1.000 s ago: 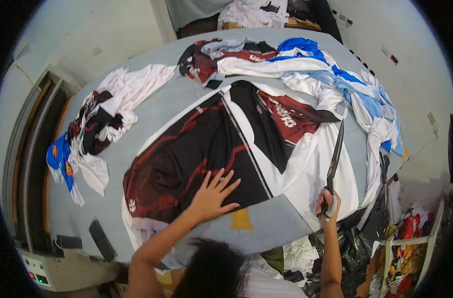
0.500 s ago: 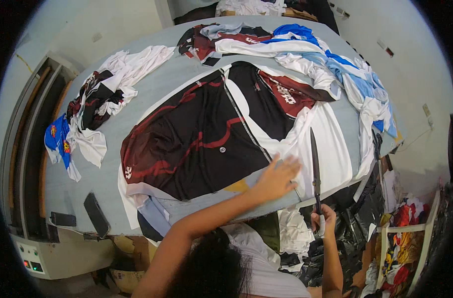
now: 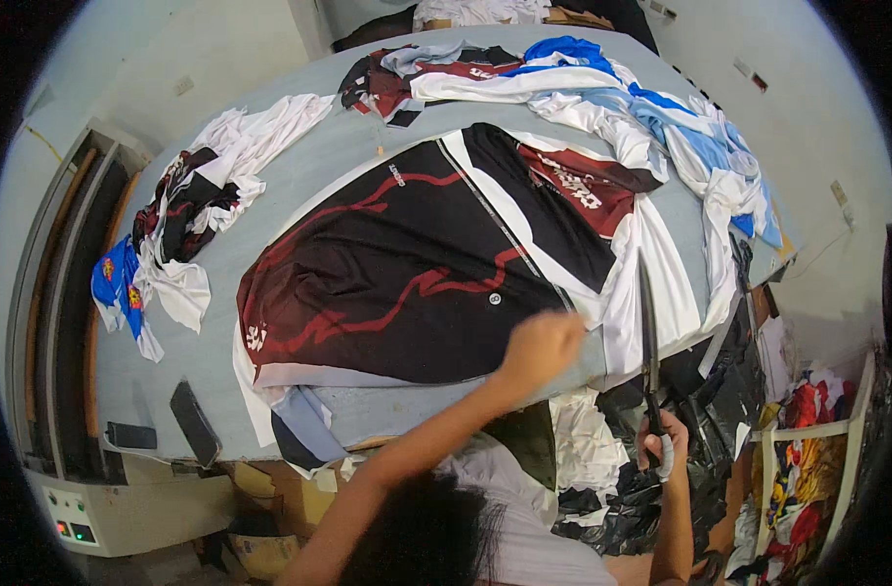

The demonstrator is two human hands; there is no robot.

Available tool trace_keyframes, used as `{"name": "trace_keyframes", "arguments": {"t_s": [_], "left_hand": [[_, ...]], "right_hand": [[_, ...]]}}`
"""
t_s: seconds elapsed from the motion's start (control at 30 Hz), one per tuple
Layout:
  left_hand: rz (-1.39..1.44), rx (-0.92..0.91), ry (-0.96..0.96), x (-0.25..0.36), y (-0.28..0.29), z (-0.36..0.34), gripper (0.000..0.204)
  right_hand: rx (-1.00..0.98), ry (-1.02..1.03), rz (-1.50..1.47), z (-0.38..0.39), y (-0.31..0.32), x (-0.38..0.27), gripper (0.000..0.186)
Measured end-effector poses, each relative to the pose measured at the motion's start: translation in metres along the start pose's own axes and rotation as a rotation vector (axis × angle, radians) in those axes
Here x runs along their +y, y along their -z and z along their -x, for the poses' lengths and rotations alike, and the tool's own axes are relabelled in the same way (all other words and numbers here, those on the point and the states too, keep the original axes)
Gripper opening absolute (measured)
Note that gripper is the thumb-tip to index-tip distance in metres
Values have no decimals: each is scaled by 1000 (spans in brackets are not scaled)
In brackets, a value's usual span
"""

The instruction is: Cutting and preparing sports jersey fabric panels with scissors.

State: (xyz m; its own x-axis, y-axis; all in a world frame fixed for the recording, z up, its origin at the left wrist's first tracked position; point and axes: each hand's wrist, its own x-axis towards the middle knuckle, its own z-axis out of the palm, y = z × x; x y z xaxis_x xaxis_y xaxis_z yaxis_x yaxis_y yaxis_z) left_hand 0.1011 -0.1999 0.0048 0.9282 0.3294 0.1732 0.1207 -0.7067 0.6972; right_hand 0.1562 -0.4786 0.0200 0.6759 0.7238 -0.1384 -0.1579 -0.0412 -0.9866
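My blurred left hand (image 3: 549, 342) is curled at the lower right edge of a black and dark-red printed fabric panel (image 3: 378, 283); what its fingers hold, if anything, is hidden. White cloth (image 3: 666, 283) lies beneath and to the right of the panel. My right hand (image 3: 661, 444) grips long black scissors (image 3: 649, 332), blades pointing away from me over the white cloth and apparently closed. A white wrapping shows on that hand. A second black and red piece (image 3: 583, 195) lies at the panel's upper right.
Grey table (image 3: 163, 391) carries a white and printed pile (image 3: 221, 156) at left and blue, white and red garments (image 3: 583, 73) along the back and right. A phone (image 3: 194, 422) lies near the front left. A long machine (image 3: 55, 293) stands left; a cloth-filled rack (image 3: 798, 435) stands right.
My left hand has moved from spread flat on the panel to curled at its right edge. The panel lies more spread out to the right, and the scissors sit lower in view.
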Motion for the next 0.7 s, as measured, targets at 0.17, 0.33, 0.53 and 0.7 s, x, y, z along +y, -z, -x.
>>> {"name": "trace_keyframes", "arguments": {"t_s": [0.17,0.33,0.53,0.7], "left_hand": [[-455,214,-117,-29,4,-5,55],[-476,218,-160,-34,3,14,66],[-498,278,39,-20,-11,14,80],[-481,294,125,-13,-16,12,84]], "right_hand": [[-233,-322,-44,21,4,-6,42],[-291,-614,92,48,31,-42,30],[-339,-732,328,31,57,-57,33],[-390,-686,370,-3,58,-54,35]]}}
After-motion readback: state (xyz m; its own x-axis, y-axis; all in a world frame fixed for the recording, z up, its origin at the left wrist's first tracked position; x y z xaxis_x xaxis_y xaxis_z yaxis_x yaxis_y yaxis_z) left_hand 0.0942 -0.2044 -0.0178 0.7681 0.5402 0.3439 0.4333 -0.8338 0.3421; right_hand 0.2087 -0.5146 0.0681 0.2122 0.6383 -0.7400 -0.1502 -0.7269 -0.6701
